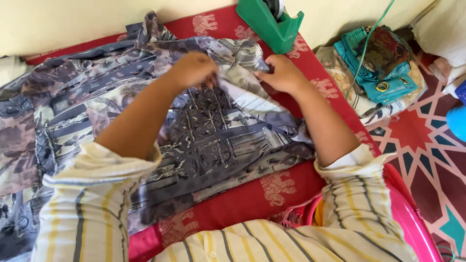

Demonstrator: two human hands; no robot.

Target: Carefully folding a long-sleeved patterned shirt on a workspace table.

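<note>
A grey and purple patterned garment (213, 136) lies spread over a red cloth with elephant prints (272, 191). My left hand (194, 70) pinches a fold of the garment near its far edge. My right hand (283, 74) grips the same fabric edge a little to the right. Both forearms reach out from striped cream sleeves over the garment.
A green stand (269, 22) sits at the far edge of the red cloth. A pile of teal and patterned folded cloth (381, 63) lies to the right, on a floor mat with star shapes (427, 145). A pink plastic rim (410, 223) shows at lower right.
</note>
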